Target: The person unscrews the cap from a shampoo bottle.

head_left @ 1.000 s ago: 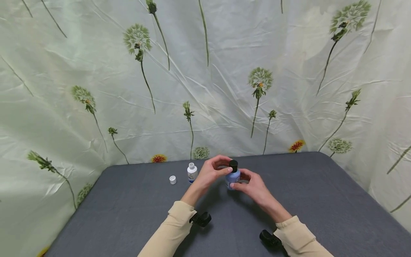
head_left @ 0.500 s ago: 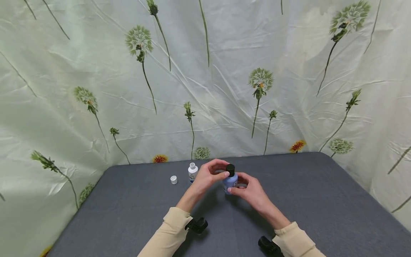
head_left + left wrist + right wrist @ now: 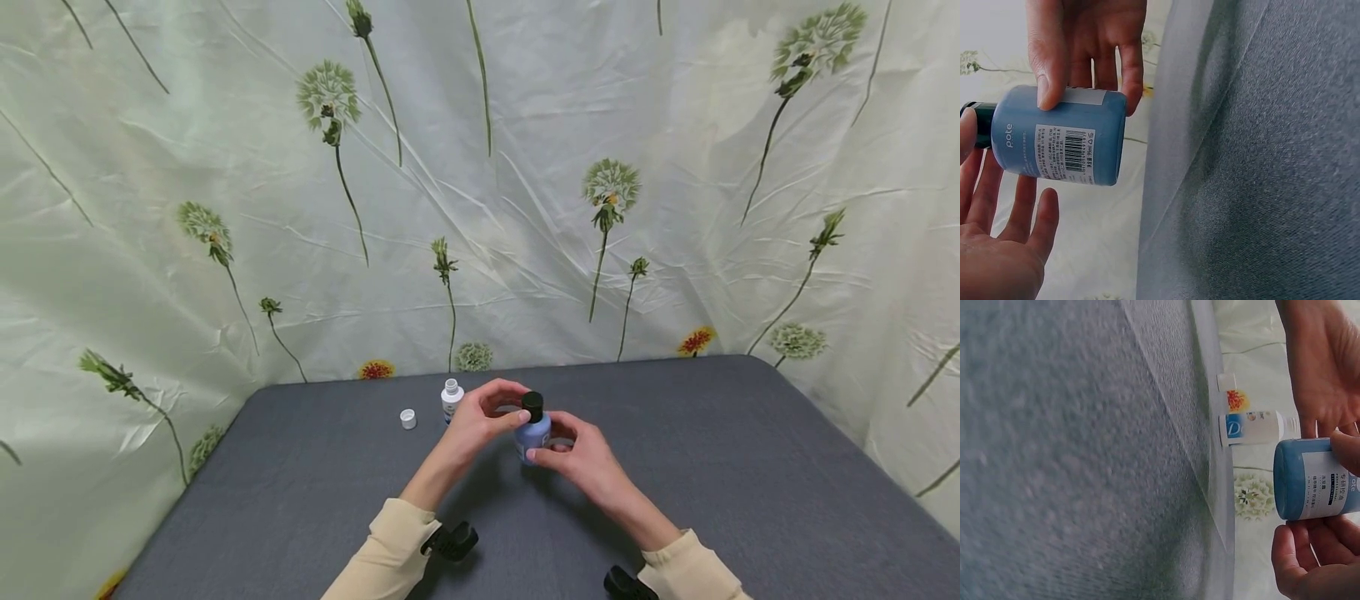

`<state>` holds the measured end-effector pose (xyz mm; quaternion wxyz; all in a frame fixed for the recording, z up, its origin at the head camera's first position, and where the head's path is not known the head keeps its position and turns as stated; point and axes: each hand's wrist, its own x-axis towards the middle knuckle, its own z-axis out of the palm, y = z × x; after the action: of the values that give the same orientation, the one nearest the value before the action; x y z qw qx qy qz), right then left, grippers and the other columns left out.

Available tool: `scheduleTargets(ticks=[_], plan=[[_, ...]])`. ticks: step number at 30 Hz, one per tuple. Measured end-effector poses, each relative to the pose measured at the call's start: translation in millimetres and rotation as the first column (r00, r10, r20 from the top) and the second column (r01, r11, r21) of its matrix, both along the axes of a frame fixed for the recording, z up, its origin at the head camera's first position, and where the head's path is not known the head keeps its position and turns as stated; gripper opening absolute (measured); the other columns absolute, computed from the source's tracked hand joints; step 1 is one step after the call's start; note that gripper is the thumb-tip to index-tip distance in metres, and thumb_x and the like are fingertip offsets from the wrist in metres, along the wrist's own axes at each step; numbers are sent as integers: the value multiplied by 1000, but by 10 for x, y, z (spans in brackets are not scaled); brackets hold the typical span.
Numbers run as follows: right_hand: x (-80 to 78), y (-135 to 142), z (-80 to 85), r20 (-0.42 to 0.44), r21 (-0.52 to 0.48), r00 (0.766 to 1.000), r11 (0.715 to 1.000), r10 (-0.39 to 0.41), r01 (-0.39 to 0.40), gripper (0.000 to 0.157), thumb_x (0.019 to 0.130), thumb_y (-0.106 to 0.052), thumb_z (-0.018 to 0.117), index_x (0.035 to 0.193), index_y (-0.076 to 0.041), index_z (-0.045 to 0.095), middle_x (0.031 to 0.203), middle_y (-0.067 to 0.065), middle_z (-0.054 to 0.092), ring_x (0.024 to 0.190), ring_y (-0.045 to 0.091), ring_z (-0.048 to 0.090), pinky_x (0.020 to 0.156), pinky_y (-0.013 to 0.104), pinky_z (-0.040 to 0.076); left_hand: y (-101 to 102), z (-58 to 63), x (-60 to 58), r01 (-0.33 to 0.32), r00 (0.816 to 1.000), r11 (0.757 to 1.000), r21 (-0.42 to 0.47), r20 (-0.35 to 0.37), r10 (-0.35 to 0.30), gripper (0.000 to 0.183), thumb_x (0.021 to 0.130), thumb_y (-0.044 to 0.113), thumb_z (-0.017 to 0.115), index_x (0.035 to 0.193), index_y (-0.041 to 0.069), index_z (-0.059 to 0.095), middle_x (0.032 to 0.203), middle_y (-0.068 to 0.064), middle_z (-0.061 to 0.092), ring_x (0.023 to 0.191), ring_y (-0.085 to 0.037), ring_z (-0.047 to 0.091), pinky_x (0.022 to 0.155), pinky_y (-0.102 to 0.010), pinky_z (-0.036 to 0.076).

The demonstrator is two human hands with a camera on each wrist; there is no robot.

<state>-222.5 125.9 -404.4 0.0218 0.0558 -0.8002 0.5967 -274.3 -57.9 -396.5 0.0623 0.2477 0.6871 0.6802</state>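
A blue bottle [image 3: 532, 439] with a black cap [image 3: 532, 404] is held upright between both hands, close over the table. My left hand [image 3: 474, 421] pinches the black cap from the left, its thumb on the near side. From the right, my right hand [image 3: 592, 467] grips the bottle's body, thumb in front and fingers behind. In the left wrist view the blue bottle [image 3: 1060, 140] shows a white label with a barcode, and the cap [image 3: 984, 124] is seated on its neck. The right wrist view shows another white label on the blue bottle [image 3: 1310, 478].
An uncapped white bottle [image 3: 452, 398] stands behind my left hand, partly covered by it. A small white cap [image 3: 408, 419] lies to its left. The grey cloth-covered table [image 3: 300, 500] ends at a curtain [image 3: 525, 208] printed with flowers.
Both hands have come nearer and slightly left together with the blue bottle. Its black cap stays on, still between the left fingers. The white bottle and small cap remain standing where they were.
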Motion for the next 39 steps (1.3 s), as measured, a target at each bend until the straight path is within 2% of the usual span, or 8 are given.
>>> scheduleTargets(ticks=[7,15,22,30,35,39], plan=[[70,-10,25,20,-5,1000,1000,5,-5,51,78,-16,84,124,-5,64,111,8,67,99,21,64,84,40,54,-19,39,81,2,1000,1000,6,22,-2,31,89,10,73,119,7,66,113,-8,68,112,-34,59,90,-37,49],[164,17,30,40,-42,997,997,66,-64,55,80,-17,83,129,-3,60,115,12,65,99,25,66,80,38,55,-37,49,181,2,1000,1000,-4,14,-2,32,88,8,74,119,6,66,112,-7,68,106,-24,63,88,-36,50],[194,38,22,42,-60,992,992,115,-113,56,82,-16,81,131,-1,58,116,13,64,98,25,66,80,38,55,-59,10,229,-12,1000,1000,5,-1,12,31,88,9,75,117,5,66,111,-8,68,108,-28,62,86,-38,51],[209,30,32,45,-57,991,991,126,-123,58,83,-17,80,133,-1,56,118,14,63,102,27,64,82,39,54,-81,25,269,-45,999,999,-7,-25,44,30,87,8,75,116,7,67,110,-7,69,106,-23,62,86,-38,50],[236,38,35,36,-36,995,996,89,-88,54,81,-16,82,129,-4,60,119,11,63,106,24,61,91,43,50,-91,49,279,-18,997,999,-43,-73,15,39,88,5,73,125,11,65,116,-8,66,107,-23,61,85,-36,51],[235,45,42,40,-23,994,994,104,-104,54,83,-18,80,129,-3,58,124,11,61,116,26,57,100,50,43,-118,61,280,52,993,994,-100,-97,-62,44,94,6,66,137,13,58,127,-7,60,110,-23,59,88,-34,51]])
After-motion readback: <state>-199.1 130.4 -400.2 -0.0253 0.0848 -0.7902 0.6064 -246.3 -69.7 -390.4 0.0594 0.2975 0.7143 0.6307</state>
